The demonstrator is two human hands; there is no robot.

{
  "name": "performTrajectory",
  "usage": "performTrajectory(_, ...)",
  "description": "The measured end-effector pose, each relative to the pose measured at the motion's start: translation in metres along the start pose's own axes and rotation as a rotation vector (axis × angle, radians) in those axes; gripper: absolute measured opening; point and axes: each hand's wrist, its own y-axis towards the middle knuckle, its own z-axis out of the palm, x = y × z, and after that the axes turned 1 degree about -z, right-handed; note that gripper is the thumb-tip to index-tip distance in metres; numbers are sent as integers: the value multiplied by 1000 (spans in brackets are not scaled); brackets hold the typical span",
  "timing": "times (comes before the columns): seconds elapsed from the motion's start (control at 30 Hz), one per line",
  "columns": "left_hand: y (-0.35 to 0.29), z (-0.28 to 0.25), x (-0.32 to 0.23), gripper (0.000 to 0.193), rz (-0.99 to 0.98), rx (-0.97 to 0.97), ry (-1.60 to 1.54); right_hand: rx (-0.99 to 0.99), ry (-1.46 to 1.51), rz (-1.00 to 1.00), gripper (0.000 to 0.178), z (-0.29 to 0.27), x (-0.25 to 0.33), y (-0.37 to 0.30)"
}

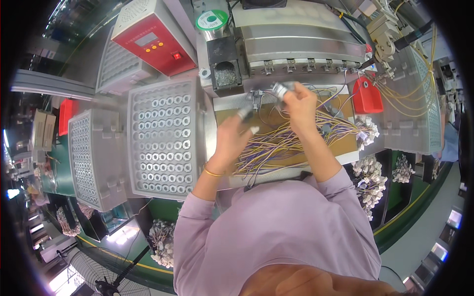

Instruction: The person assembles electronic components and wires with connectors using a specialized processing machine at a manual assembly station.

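Observation:
My left hand point(231, 139) is over the left end of a bundle of yellow and purple wires point(276, 143). Its fingers are smeared by motion around a small dark and pale shape, with white at the thumb. Higher and to the right, my right hand point(300, 107) has its fingers drawn together at a small silvery-white piece, too blurred to name. Between the hands stands a small metal clamp point(256, 98) at the board's far edge. The wires lie on a brown board point(226, 109), and white connectors point(368, 132) cluster at their right ends.
Left, a grey tray point(129, 143) holds rows of silver ring-shaped parts. Behind it is a red control box point(155, 42). A green solder spool point(212, 20) stands above a black holder point(224, 64). A metal fixture point(301, 47) spans the back; a red bin point(368, 96) sits right.

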Motion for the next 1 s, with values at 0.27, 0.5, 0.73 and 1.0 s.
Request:
performTrajectory(0.27,2,-5,39,22,-3,28,118,-152,102,-55,8,12,-2,19)
performTrajectory(0.5,10,-34,22,20,-422,81,-595,-258,376,-45,13,41,-4,26)
performTrajectory(0.73,-8,-53,9,22,-246,-39,-323,-38,-790,-582,17,-6,24,-10)
performTrajectory(1.0,-1,-37,-16,39,577,-256,539,559,-473,-364,13,22,1,-26)
